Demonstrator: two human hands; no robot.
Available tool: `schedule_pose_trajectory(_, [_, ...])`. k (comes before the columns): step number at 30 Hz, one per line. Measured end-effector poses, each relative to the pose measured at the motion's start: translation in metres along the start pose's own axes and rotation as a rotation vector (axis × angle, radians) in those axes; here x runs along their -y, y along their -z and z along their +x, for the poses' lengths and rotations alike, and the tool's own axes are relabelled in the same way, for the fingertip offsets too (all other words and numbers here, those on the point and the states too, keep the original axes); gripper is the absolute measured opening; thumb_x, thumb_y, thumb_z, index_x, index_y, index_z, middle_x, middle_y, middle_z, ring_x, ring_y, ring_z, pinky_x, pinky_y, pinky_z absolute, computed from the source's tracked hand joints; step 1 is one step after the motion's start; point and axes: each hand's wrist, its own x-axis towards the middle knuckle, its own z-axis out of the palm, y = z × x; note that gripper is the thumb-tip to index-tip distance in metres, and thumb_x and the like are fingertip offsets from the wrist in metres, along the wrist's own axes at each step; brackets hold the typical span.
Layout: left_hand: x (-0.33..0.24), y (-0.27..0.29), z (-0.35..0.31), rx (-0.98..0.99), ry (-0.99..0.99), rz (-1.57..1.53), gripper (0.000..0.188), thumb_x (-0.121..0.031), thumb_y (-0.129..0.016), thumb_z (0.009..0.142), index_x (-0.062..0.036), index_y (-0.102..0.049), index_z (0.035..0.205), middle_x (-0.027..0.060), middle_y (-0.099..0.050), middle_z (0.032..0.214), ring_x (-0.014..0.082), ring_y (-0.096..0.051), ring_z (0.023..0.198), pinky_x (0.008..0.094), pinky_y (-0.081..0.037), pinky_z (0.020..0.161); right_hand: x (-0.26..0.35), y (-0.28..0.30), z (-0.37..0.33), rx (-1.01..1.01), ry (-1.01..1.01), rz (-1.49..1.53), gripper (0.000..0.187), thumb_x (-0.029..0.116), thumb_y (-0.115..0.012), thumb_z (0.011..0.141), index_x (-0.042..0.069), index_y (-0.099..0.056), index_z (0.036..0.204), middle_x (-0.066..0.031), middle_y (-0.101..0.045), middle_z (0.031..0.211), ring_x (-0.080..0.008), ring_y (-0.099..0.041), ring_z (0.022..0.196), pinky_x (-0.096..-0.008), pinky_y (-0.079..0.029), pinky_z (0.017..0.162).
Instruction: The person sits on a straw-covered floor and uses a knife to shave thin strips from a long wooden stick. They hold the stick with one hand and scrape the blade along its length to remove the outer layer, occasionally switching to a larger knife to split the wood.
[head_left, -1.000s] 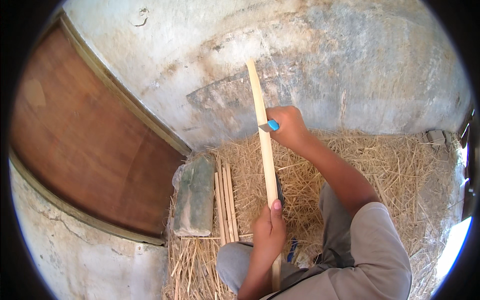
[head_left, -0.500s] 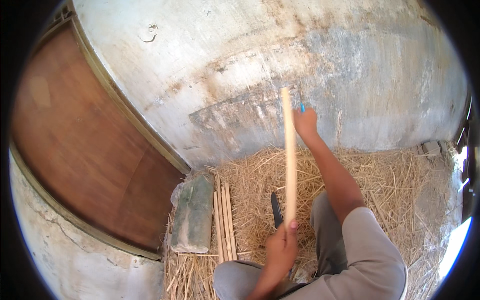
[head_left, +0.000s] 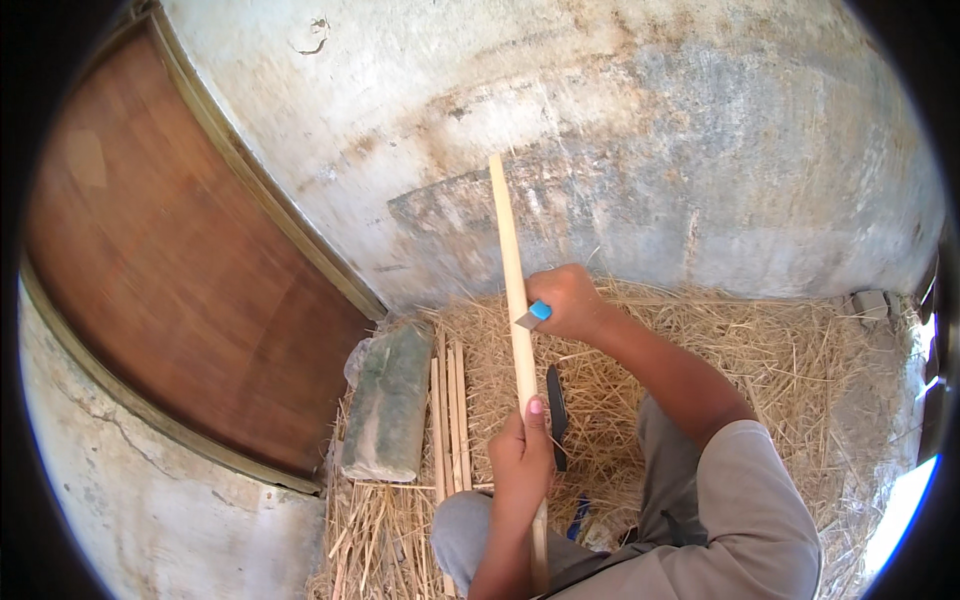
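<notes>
My left hand [head_left: 522, 465] is wrapped round a long pale wooden stick [head_left: 507, 230], its thumb lying along the wood. The stick tilts up and slightly left, with its top end in front of the wall. Farther along it, my right hand [head_left: 566, 300] is closed round a small blue-handled knife [head_left: 540, 310]. The knife's short grey blade lies against the stick; most of the handle is hidden in the fist. Just right of my left hand a black blade [head_left: 557, 415] shows above the straw, and its lower end is out of sight.
Straw [head_left: 760, 340] covers the floor. Several thin wooden strips [head_left: 450, 400] lie left of my knee, beside a grey-green plastic-wrapped block [head_left: 385, 405]. A brown door panel [head_left: 180, 280] stands at the left, and a stained wall [head_left: 720, 150] rises ahead.
My right hand has come down and nearer with the knife, from beside the stick's top to its middle. The stick now leans left, and my left hand has shifted slightly left.
</notes>
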Motion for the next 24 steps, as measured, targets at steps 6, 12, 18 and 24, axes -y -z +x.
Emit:
schedule_pose_trajectory(6, [0.005,0.003,0.001,-0.075,-0.029,0.163,0.047,-0.035,-0.046,0.107,0.0020,-0.057,0.082,0.0087,-0.047,0.056,0.0153,-0.046,0.053,0.0356,-0.040,0.052,0.014,-0.013,-0.001,-0.054,-0.202,0.069,0.021,0.021,-0.078,0.072,0.007,-0.062,0.069,-0.0120,-0.062,0.065,-0.0330,-0.063,0.058,-0.0421,-0.049,0.053])
schedule_pose_trajectory(12, [-0.007,0.003,-0.003,-0.079,-0.078,0.144,0.047,-0.035,-0.045,0.108,0.0026,-0.057,0.083,0.0095,-0.048,0.057,0.0156,-0.046,0.053,0.0354,-0.040,0.052,0.030,-0.007,0.012,-0.162,-0.216,-0.014,0.021,0.021,-0.078,0.074,0.006,-0.064,0.069,-0.0097,-0.065,0.066,-0.0293,-0.065,0.058,-0.0397,-0.050,0.052])
schedule_pose_trajectory(18, [-0.025,0.009,-0.008,-0.159,-0.039,0.210,0.046,-0.034,-0.046,0.107,0.0024,-0.058,0.082,0.0098,-0.049,0.057,0.0154,-0.050,0.054,0.0353,-0.040,0.052,0.036,-0.021,0.019,-0.215,-0.215,0.050,0.021,0.022,-0.077,0.075,0.008,-0.063,0.069,-0.0103,-0.064,0.067,-0.0316,-0.064,0.059,-0.0416,-0.051,0.052])
schedule_pose_trajectory(24, [-0.017,0.015,-0.003,-0.195,-0.096,0.216,0.044,-0.033,-0.049,0.106,0.0027,-0.058,0.082,0.0111,-0.052,0.057,0.0185,-0.049,0.050,0.0380,-0.041,0.050,0.043,-0.034,0.026,-0.211,-0.246,0.016,0.017,0.015,-0.075,0.079,0.005,-0.064,0.072,-0.0141,-0.066,0.069,-0.0321,-0.064,0.058,-0.0428,-0.050,0.052])
